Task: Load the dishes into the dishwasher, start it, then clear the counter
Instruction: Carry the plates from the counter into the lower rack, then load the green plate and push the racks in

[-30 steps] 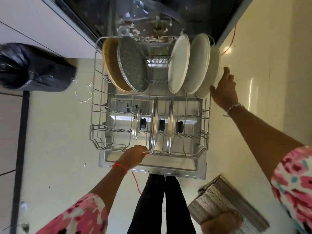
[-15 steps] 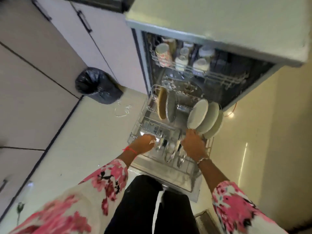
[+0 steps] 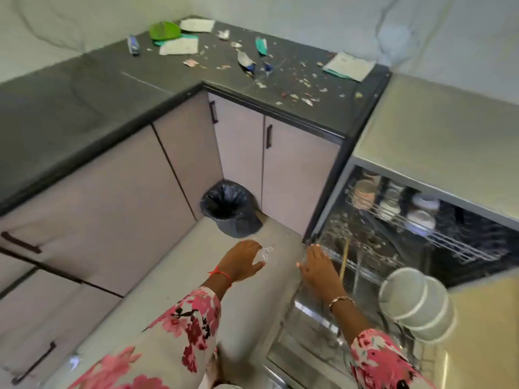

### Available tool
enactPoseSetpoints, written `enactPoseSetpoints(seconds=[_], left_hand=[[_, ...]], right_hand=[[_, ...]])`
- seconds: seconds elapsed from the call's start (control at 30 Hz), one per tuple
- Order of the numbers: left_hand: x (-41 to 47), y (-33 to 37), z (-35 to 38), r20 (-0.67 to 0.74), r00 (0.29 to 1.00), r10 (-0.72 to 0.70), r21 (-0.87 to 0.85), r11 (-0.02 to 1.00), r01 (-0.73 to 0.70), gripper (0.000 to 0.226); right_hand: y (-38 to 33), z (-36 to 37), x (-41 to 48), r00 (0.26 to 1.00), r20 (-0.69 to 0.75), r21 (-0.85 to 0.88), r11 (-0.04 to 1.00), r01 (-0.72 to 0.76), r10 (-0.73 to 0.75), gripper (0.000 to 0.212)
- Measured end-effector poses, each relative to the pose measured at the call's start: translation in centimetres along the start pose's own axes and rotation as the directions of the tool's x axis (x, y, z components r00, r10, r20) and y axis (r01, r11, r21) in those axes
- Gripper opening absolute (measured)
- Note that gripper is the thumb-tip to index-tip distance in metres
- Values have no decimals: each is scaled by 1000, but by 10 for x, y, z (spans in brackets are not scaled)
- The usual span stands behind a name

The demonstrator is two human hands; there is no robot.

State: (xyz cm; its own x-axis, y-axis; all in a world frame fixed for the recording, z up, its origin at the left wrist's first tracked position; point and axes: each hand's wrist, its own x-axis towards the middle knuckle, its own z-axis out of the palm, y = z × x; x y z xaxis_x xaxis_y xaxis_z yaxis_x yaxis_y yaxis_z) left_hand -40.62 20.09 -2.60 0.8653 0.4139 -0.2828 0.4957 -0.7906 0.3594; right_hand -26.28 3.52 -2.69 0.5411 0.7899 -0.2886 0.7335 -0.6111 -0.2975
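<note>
1. Hands: my left hand (image 3: 242,261) is released, fingers loosely spread, in the air above the floor. A clear plastic scrap (image 3: 264,253) shows just past its fingertips, and I cannot tell whether they touch it. My right hand (image 3: 320,269) is also released, fingers straight and palm down.
2. Task item: the grey wire lower rack (image 3: 362,269) stands drawn out of the open pale-metal dishwasher (image 3: 421,186). It carries round white plates (image 3: 407,301) on edge, to the right of my right wrist.
3. Deciding relation: the rack lies right of both hands. Its left rim is at my right fingertips, though blur hides actual contact. My left hand is well apart from it.
4. Axis: the rack's travel runs away from me and rightward into the tub, along my right forearm's line. The steel inner door (image 3: 303,341) lies flat under that forearm.
5. Judgement: the right hand is the nearer one for sliding the rack home. The door would follow.
6. Outstanding: the dark grey stone counter (image 3: 70,102), far beyond both hands, bears scattered paper and wrapper litter (image 3: 252,66).
</note>
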Motion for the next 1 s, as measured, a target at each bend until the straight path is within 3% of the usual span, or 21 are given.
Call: enactPoseSetpoints(seconds=[0.2, 0.5, 0.7, 1.0], left_hand=[[10, -107, -73, -92, 995, -45, -20, 999, 43, 53], [86, -213, -149, -251, 964, -86, -79, 995, 68, 52], [164, -290, -228, -464, 882, -87, -59, 996, 67, 47], [278, -389, -356, -542, 803, -249, -104, 968, 230, 51]], right_hand=[[-109, -15, 73, 997, -26, -59, 996, 66, -67, 55], [-200, -58, 211, 975, -136, -55, 984, 167, -173, 57], [-246, -105, 345, 934, -216, -114, 957, 265, -285, 57], [-321, -200, 531, 892, -231, -102, 922, 374, -387, 59]])
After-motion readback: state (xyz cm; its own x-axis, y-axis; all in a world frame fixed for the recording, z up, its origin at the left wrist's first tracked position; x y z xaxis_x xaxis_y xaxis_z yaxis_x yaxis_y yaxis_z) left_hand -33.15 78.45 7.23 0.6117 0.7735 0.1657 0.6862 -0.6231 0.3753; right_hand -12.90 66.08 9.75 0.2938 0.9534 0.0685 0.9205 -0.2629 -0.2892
